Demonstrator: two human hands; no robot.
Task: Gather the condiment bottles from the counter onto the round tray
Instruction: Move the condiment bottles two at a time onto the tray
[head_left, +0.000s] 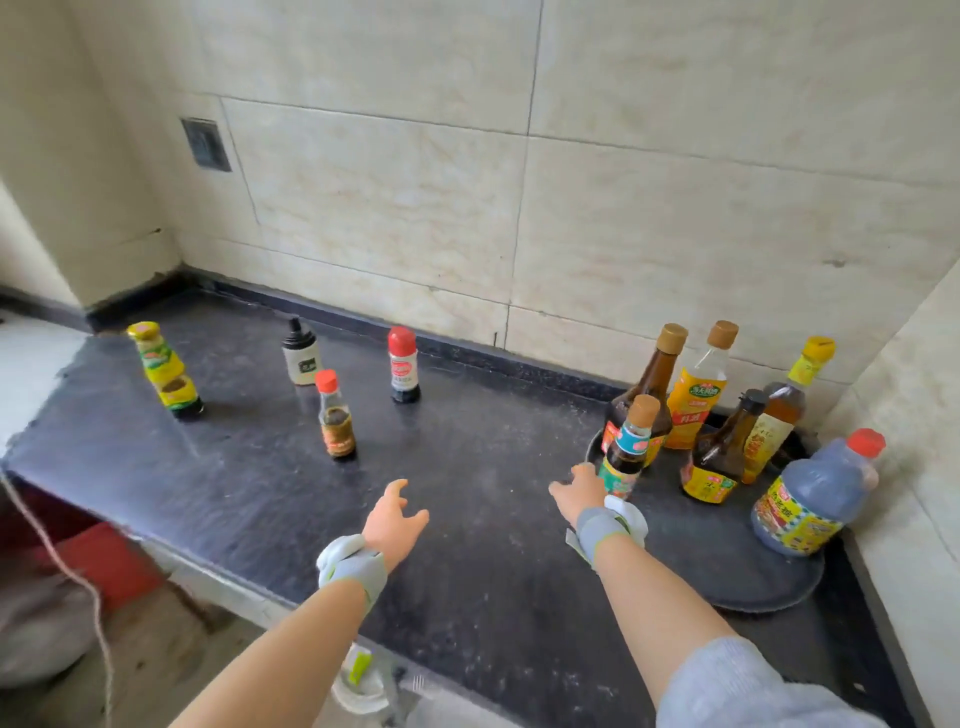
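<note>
The round dark tray (753, 603) lies at the right end of the black counter (467, 467). Several bottles stand on it, among them a large red-capped jug (810, 499) and a small teal-labelled bottle (626, 452) at its left rim. My right hand (582, 493) is just left of that small bottle, fingers spread, gripping nothing. My left hand (397, 514) hovers open over the middle of the counter. Off the tray stand a yellow-labelled bottle (166, 369), a beige black-capped bottle (300, 356), a small red-capped brown bottle (336, 415) and a red-capped white-labelled bottle (404, 366).
Tiled walls close the counter at the back and right. A wall socket (205, 144) sits high on the left. Below the counter's front edge are a red object (104, 561) and a cord. A pale surface adjoins the counter's left end.
</note>
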